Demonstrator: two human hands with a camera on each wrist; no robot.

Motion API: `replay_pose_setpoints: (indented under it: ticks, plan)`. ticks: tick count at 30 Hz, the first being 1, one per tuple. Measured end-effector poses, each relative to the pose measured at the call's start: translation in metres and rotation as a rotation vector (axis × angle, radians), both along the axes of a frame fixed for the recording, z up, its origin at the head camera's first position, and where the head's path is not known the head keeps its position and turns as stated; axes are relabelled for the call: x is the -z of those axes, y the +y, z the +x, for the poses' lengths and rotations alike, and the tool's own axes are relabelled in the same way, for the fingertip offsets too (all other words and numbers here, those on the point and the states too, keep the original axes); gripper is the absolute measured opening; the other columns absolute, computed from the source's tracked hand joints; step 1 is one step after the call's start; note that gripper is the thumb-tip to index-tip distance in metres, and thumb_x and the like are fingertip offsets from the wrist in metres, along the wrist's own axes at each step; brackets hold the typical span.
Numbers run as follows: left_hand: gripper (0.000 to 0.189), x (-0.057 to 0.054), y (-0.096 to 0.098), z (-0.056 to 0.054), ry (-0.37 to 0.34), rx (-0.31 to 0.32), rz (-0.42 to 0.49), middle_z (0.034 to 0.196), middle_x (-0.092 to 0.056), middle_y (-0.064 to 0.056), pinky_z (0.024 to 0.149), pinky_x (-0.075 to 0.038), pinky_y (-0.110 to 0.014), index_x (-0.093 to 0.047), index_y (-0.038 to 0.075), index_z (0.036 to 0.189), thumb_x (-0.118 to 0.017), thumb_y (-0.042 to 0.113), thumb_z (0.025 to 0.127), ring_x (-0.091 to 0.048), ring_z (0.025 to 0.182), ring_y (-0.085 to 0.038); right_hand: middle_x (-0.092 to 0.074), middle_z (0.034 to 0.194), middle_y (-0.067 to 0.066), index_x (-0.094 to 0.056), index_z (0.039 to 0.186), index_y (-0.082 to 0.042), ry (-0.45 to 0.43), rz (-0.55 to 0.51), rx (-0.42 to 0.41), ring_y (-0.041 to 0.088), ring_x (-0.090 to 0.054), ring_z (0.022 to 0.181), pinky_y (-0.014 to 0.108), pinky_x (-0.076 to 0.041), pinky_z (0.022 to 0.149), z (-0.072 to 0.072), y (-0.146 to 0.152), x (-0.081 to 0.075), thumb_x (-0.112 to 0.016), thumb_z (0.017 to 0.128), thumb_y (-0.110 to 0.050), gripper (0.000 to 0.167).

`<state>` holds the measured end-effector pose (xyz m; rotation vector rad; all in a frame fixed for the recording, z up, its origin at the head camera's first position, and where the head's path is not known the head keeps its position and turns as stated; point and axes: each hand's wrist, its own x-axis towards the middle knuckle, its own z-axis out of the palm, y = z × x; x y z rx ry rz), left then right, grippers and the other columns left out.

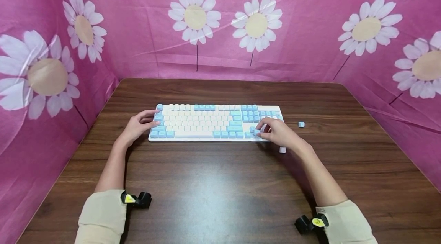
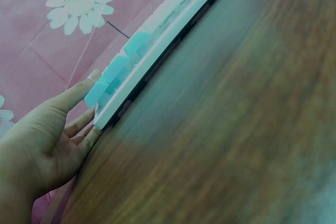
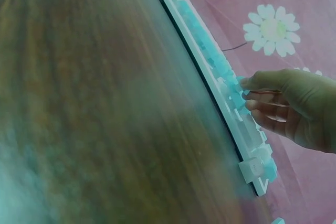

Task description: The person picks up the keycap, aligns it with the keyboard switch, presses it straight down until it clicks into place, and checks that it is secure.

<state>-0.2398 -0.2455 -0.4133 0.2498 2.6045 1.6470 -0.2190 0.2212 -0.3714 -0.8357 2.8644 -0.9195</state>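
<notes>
A white and light-blue keyboard [image 1: 193, 134] lies on the wooden table. My left hand [image 1: 135, 126] grips its left end, thumb over the blue edge keys and other fingers against the side, as the left wrist view shows. Over the right part of the board, my right hand [image 1: 280, 132] pinches a light-blue keycap [image 1: 257, 131] between thumb and fingers, close above the arrow-key area. In the right wrist view the fingertips are right at the board's keys, and the hand partly hides the number pad.
A loose blue keycap [image 1: 301, 124] lies on the table right of the keyboard. Near the front right corner sits a loose white keycap [image 1: 282, 149]. Brown table [image 1: 206, 182] surrounds the board, and a pink cloth [image 1: 227, 60] with daisies hangs behind and at both sides.
</notes>
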Motion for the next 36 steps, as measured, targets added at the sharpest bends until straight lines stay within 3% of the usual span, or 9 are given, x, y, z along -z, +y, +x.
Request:
replay_pose_setpoints:
  ticks: [11,23,36]
  plan:
    - [0.054,0.000,0.001,0.000,0.001,-0.001,-0.006,0.134,-0.042,-0.018,0.091,-0.035,-0.045,-0.047,0.004,0.132,-0.065,0.028,0.087,-0.041,0.117,-0.034,-0.058,0.083,-0.003,-0.065,0.089,-0.007,-0.007,0.007,-0.027,0.013,-0.055,0.071,0.031,-0.045,0.061,0.001,-0.004,0.003,-0.071,0.080,-0.007,0.011]
    - [0.054,0.001,-0.001,-0.001,-0.006,0.003,0.005,0.134,-0.042,-0.016,0.091,-0.035,-0.047,-0.047,0.006,0.132,-0.065,0.029,0.087,-0.041,0.118,-0.034,-0.058,0.080,-0.005,-0.068,0.086,-0.008,0.040,0.024,-0.014,0.012,-0.054,0.069,0.030,-0.045,0.061,0.001,-0.006,0.005,-0.072,0.079,-0.008,0.008]
    - [0.055,0.001,-0.001,-0.002,-0.006,0.009,0.002,0.134,-0.042,-0.017,0.092,-0.034,-0.047,-0.046,0.006,0.133,-0.065,0.030,0.087,-0.040,0.118,-0.034,-0.056,0.079,-0.001,-0.063,0.084,-0.005,0.181,0.150,-0.047,0.013,-0.054,0.065,0.030,-0.045,0.059,0.003,-0.011,0.002,-0.072,0.078,-0.005,0.011]
